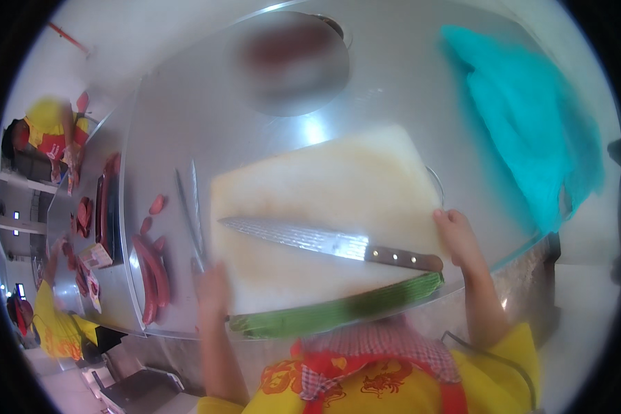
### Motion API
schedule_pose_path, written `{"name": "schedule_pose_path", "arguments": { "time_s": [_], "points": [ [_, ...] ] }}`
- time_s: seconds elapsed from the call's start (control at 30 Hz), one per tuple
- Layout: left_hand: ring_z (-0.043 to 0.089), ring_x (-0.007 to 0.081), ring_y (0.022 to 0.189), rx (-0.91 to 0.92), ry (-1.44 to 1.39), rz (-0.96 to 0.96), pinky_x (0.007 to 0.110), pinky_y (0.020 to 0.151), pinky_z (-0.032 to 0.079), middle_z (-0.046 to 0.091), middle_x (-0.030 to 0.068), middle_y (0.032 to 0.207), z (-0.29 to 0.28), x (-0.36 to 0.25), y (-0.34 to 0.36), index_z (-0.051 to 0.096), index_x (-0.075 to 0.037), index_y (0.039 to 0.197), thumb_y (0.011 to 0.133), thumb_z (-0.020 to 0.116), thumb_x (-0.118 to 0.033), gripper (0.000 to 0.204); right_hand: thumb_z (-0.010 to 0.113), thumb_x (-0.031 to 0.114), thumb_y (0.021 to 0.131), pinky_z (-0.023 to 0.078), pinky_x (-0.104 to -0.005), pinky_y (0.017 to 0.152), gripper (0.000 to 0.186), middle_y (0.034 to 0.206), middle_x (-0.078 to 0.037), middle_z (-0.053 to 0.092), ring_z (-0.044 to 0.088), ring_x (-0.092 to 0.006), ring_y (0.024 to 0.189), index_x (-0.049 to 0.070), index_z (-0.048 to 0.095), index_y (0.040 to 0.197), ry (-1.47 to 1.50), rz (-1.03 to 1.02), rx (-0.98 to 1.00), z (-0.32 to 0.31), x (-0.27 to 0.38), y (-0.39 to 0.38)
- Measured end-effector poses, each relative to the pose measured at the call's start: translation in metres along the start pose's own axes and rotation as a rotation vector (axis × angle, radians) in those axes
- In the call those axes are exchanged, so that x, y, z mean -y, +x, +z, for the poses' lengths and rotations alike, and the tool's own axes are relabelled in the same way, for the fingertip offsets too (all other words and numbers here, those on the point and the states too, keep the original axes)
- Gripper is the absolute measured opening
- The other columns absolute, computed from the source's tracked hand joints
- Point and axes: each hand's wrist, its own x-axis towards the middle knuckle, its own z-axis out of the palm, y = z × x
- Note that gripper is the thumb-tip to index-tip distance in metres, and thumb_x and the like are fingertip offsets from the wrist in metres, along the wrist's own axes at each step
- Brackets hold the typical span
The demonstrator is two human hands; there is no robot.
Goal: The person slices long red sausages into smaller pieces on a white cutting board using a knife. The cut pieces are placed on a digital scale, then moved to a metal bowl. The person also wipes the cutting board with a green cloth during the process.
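A white cutting board (310,179) lies on the metal table in front of me. My right hand (457,238) is closed on its right edge, below a thin wire loop (436,185). My left hand (214,290), somewhat blurred, is curled at the board's left edge. By its fingertips end two long narrow metal blades (192,214) that lie beside the board. Across the board rests a large kitchen knife (324,241), its tip to the left and its riveted wooden handle to the right. A long, ridged green strip (338,303) runs along the near edge.
Red sausages (152,276) and small red pieces (157,204) lie to the left. A teal plastic bag (531,131) spreads at the right. Beyond the board is a blurred, dark red mass (290,48). Two co-workers (52,124) stand at another table with more red meat.
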Motion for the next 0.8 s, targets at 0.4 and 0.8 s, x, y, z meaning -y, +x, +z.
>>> {"name": "schedule_pose_path", "arguments": {
  "time_s": [0.4, 0.8],
  "points": [
    [0.051, 0.0325, 0.115, -0.463, 0.154, 0.549, 0.04, 0.097, 0.039, 0.055, 0.0233, 0.123, 0.004, -0.03, -0.128, 0.055, 0.005, 0.12, 0.094, 0.055, -0.019, 0.035, 0.054, 0.026, 0.096, 0.041, -0.0391, 0.087, 0.029, 0.102, -0.017, 0.057, 0.053, -0.0312, 0.098, -0.002, 0.058, 0.102, -0.414, -0.684, -0.446, -0.015, -0.04, -0.052],
    [0.012, 0.0475, 0.141, -0.334, 0.461, 0.529, 0.056, 0.112, 0.011, 0.017, 0.0292, 0.152, 0.074, 0.015, -0.104, 0.024, 0.003, 0.146, 0.09, 0.051, -0.046, 0.08, 0.044, 0.025, 0.1, 0.036, -0.0381, 0.1, 0.037, 0.121, -0.018, 0.051, 0.048, -0.0295, 0.115, -0.002, 0.049, 0.125, -0.151, -0.549, -0.361, 0.042, -0.114, -0.035]
  ]
}}
